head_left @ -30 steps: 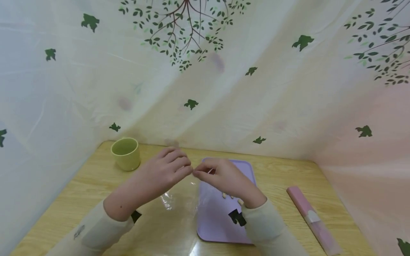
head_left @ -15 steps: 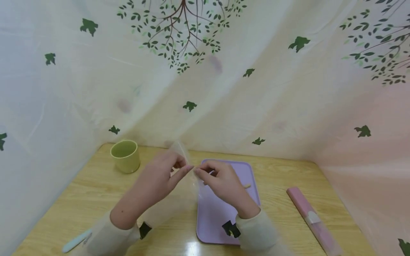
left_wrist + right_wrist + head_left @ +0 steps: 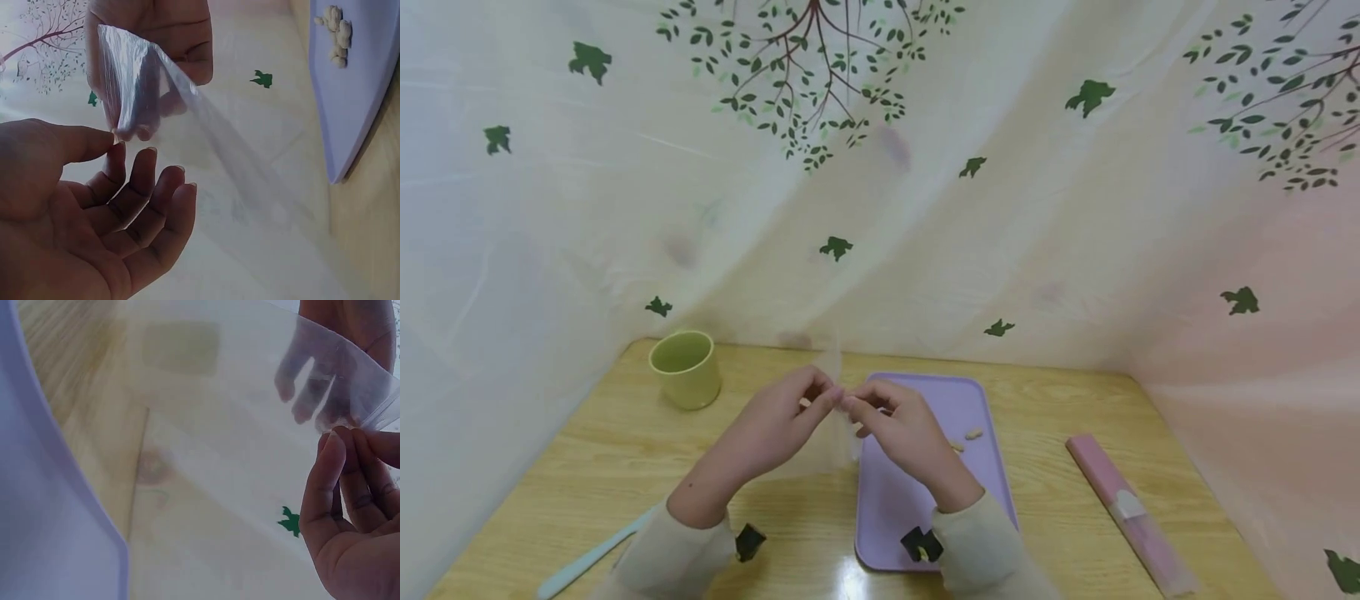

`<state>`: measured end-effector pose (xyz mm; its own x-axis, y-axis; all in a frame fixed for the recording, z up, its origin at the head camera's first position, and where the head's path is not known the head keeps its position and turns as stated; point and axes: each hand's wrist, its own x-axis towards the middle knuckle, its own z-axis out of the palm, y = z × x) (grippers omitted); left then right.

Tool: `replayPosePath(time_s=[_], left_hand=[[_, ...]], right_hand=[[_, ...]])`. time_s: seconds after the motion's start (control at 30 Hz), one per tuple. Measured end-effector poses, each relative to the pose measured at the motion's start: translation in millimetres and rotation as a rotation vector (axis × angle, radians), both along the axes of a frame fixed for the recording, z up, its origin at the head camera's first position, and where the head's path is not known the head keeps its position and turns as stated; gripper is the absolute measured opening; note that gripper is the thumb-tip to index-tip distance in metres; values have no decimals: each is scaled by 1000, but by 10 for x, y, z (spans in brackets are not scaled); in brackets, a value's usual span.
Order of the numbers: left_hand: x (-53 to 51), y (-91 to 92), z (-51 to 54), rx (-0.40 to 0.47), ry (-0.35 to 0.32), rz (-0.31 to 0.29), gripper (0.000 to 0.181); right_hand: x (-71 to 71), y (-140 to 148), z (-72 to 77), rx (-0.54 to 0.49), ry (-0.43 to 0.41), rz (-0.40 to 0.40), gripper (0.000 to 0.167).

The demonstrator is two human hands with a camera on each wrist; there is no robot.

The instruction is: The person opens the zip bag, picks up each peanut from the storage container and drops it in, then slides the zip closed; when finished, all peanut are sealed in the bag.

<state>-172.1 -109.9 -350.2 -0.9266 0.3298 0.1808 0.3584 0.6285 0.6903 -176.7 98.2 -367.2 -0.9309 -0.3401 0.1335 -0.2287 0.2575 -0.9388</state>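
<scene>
left hand (image 3: 775,429) and right hand (image 3: 912,429) have drawn closer together, both pinching clear plastic film (image 3: 215,128); a light, rolling rub should part any clinging layers.

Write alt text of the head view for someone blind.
A left hand and right hand pinch clear plastic film over a wood-grain table. A lilac tray with beige pieces is partly hidden by the right hand; a green cup stands at left, a pink packet at right.
</scene>
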Motion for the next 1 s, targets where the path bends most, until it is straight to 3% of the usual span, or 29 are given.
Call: replayPosePath(time_s=[0.17, 0.3, 0.6, 0.73, 1.0], left_hand=[[-71, -2, -104, -21, -64, 13, 20], [-113, -16, -156, -17, -86, -4, 20], [-71, -52, -76, -41, -76, -31, 21], [-25, -49, -25, -42, -38, -25, 18], [40, 32, -1, -149, 116, 57, 11]], right_hand=[[-86, 2, -115, -85, -111, 33, 20], [-130, 21, -182, -79, -123, 79, 22], [-153, 52, -194, 52, -78, 130, 23], [-137, 48, -171, 77, -55, 124, 23], [-71, 21, -128, 129, -13, 88, 21]])
